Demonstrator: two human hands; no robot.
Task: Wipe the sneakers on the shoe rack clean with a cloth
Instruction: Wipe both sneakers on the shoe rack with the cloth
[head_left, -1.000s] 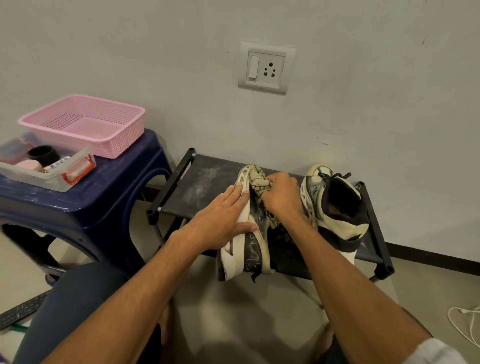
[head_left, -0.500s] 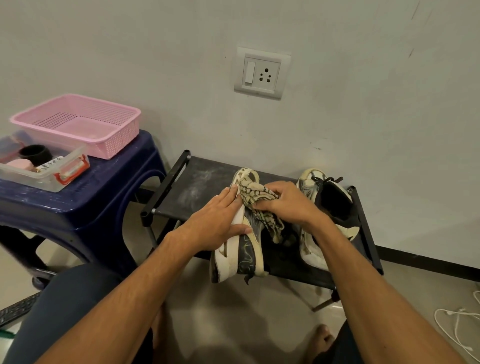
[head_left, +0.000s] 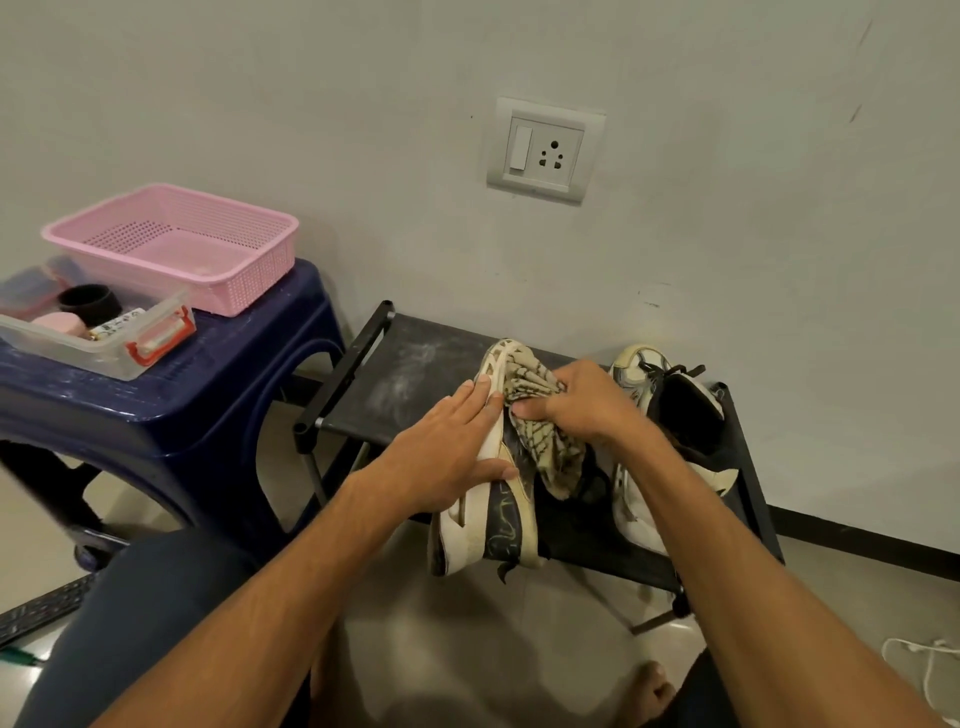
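A white and black sneaker (head_left: 493, 525) lies on its side on the black shoe rack (head_left: 395, 374), its heel hanging over the front edge. My left hand (head_left: 441, 452) rests on its sole side with straight fingers and the thumb hooked over the upper. My right hand (head_left: 576, 400) grips a bunched beige patterned cloth (head_left: 545, 441) against the sneaker's toe end. A second white and black sneaker (head_left: 675, 431) stands upright on the rack's right half, partly hidden behind my right forearm.
A dark blue plastic stool (head_left: 171, 395) stands left of the rack, carrying a pink basket (head_left: 171, 244) and a clear box (head_left: 93, 332) of small items. A wall socket (head_left: 545, 150) sits above the rack. A white cable (head_left: 919, 670) lies on the floor at right.
My right hand with the cloth has shifted along the sneaker's upper near the toe. My left hand has stayed on the sneaker. The camera has tilted slightly.
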